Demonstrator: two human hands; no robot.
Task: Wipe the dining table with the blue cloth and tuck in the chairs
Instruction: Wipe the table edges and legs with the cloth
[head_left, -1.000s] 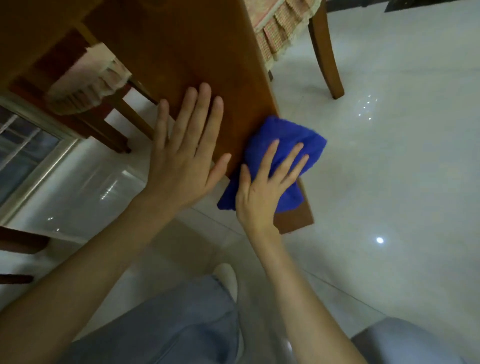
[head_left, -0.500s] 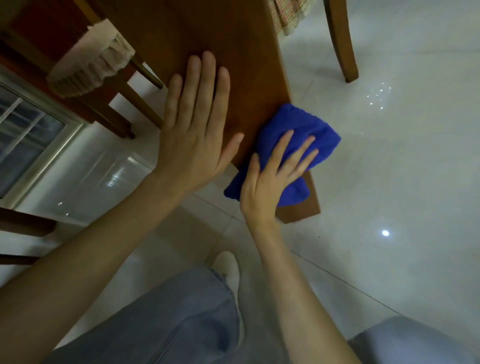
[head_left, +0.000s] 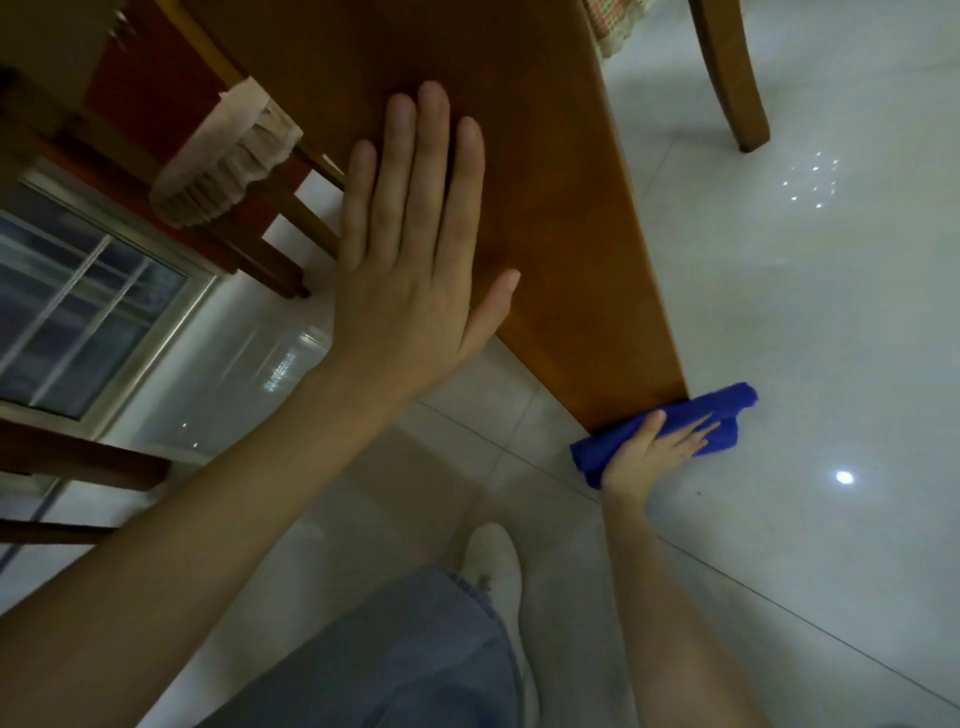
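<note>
Status: left hand (head_left: 415, 249) lies flat on the dining table (head_left: 519, 130) top, fingers straight and close together, thumb out. It's bracing and holds nothing. The right hand (head_left: 652, 454) is lower, at the table's near corner. Its fingers are stretched along the blue cloth (head_left: 727, 402) with the thumb on top, pressing it to the corner edge. That looks like a flat press rather than a fist. The palm side is hidden, so I can't tell if any cloth is tucked under it.

The cloth is sandwiched between the right hand and the wood. One bunch pokes out past the fingertips, another hangs below the heel of the hand. It's well right of the left hand and nearer the body.

Handling, my read:
- The cloth is soft, light and floppy, so it'll fold and creep under a flat palm. On a narrow edge I'd wrap it over the corner and pinch it with the thumb.
- The table looks stiff and heavy. The left hand's lean shouldn't shift it.
- The chair with frilled seat cover (head_left: 223, 171) is just beyond the left hand, to its left. A second chair leg (head_left: 727, 78) is far beyond the right hand. They look like solid wood, so push by the back rail (out of view), not the loose cover. The glossy tile floor (head_left: 831, 312) should let the legs slide.
</note>
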